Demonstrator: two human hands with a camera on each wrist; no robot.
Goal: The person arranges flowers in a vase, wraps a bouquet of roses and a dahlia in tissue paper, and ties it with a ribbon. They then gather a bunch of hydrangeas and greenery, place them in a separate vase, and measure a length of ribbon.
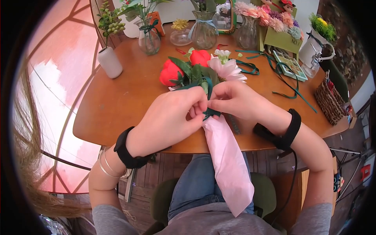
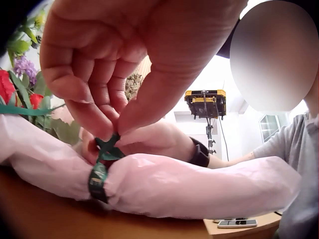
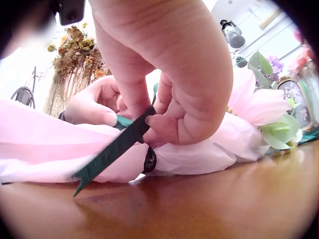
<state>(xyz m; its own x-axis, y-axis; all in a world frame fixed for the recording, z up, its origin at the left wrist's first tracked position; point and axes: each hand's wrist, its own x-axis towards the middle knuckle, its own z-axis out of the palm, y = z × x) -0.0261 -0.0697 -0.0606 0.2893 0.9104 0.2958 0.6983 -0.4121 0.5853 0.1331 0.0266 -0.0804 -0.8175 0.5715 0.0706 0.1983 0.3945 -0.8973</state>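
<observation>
A bouquet wrapped in pale pink paper (image 1: 229, 164) lies across the table's front edge, its wrapped tail over the person's lap. Red flowers (image 1: 170, 73) and a pale pink daisy-like flower (image 1: 227, 68) show at its head. Dark green ribbon (image 2: 98, 181) circles the paper's narrow waist. The left hand (image 1: 172, 109) pinches a piece of that ribbon between thumb and fingertips, above the waist. Close beside it, the right hand (image 1: 239, 101) pinches another part of the ribbon; a notched ribbon end (image 3: 107, 157) hangs from its fingers in the right wrist view.
Glass vases (image 1: 205, 31), a white vase (image 1: 110, 62) and a flower box (image 1: 280, 39) line the table's back. Loose green ribbon (image 1: 290, 88) trails at right, near a small tray (image 1: 290, 66) and a woven basket (image 1: 331, 100). A phone (image 2: 238, 223) lies on another surface.
</observation>
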